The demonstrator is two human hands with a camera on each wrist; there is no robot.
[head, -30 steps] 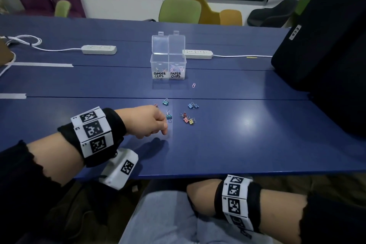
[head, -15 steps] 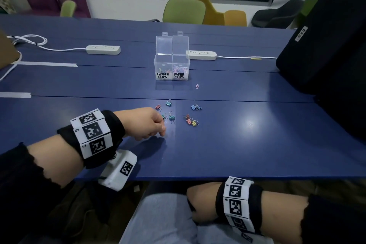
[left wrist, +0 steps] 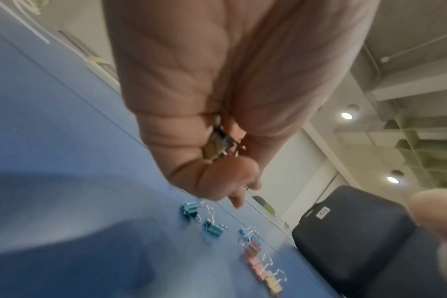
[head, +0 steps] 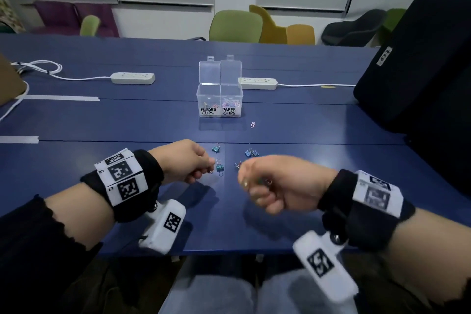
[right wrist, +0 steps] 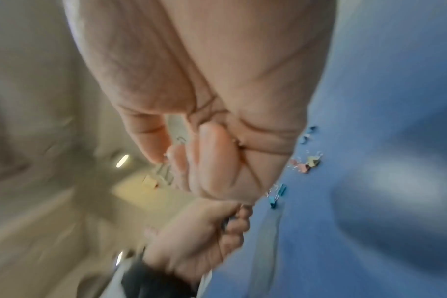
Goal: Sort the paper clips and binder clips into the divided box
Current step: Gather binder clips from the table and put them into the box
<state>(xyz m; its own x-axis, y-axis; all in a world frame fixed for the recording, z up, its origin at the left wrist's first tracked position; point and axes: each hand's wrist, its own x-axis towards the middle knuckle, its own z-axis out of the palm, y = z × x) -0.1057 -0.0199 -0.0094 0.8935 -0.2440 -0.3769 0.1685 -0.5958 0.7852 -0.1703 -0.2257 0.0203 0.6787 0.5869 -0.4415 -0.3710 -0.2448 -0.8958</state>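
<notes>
The clear divided box point(head: 219, 99) stands open mid-table, with binder clips in its left cell and paper clips in its right. One paper clip point(head: 252, 124) lies loose in front of it. On the table nearer me lie teal binder clips point(head: 219, 168) point(left wrist: 190, 209), blue ones point(head: 251, 153) and pink and yellow ones point(left wrist: 253, 254). My left hand point(head: 204, 168) is curled beside a teal clip and holds several binder clips point(left wrist: 218, 145) in its palm. My right hand point(head: 251, 186) is blurred and curled over the pink and yellow clips. A binder clip point(right wrist: 163, 173) shows at its fingertips.
Two white power strips point(head: 132, 78) point(head: 258, 83) lie behind the box. A big black bag point(head: 420, 71) fills the right side of the blue table point(head: 331, 186). Tape strips point(head: 58, 97) mark the left. Chairs stand beyond the far edge.
My right hand has come up from my lap to above the table, over the right-hand clips. My left hand has moved slightly forward, and the pink clip near it is out of sight.
</notes>
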